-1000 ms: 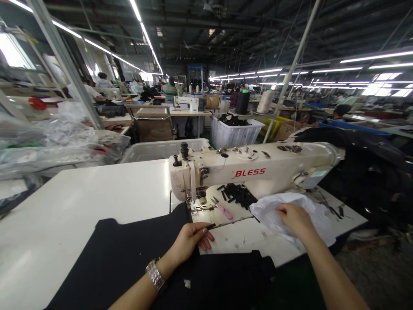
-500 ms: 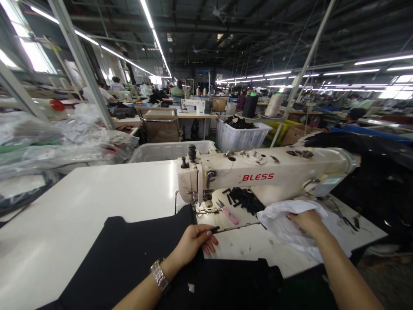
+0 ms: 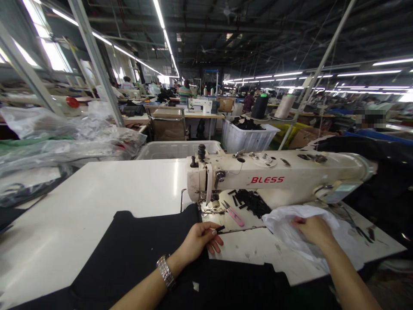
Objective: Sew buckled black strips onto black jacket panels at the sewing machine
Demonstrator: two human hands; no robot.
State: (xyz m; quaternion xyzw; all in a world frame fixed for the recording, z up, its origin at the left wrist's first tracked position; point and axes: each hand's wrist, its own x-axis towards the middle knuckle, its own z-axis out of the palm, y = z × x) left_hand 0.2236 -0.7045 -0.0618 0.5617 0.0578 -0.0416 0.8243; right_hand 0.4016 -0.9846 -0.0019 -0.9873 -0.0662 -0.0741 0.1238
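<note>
Far to the left of the sewing machine point(image 3: 271, 170), bundles in clear plastic point(image 3: 74, 129) are heaped up beyond the edge of the white tabletop point(image 3: 129, 181). The tabletop stretches out bare-surfaced beside the machine's needle end, and a large piece of black fabric point(image 3: 138, 245) lies on it, in front and to the left of the machine, one corner reaching up to the needle area. A clear bin point(image 3: 177, 148) stands just behind the machine's needle end. In front of that end, the left hand point(image 3: 196, 241), with a metal wristwatch point(image 3: 165, 271), is over the fabric's edge, thumb and forefinger pinched on a short black strip point(image 3: 220, 229). Under the machine's arm lie pink-handled snips point(image 3: 237, 217), then a loose pile of black strips point(image 3: 250, 202). Behind the machine are a dark thread cone point(image 3: 260, 106) and, to its right, a pale thread cone point(image 3: 284, 106). In front of the machine's right half sits a crumpled white bag point(image 3: 284, 217); the right hand point(image 3: 314, 230) is at its opening, fingers curled, though whether they grip anything I cannot tell. Dark material point(image 3: 393, 185) is massed past the machine's right end.
</note>
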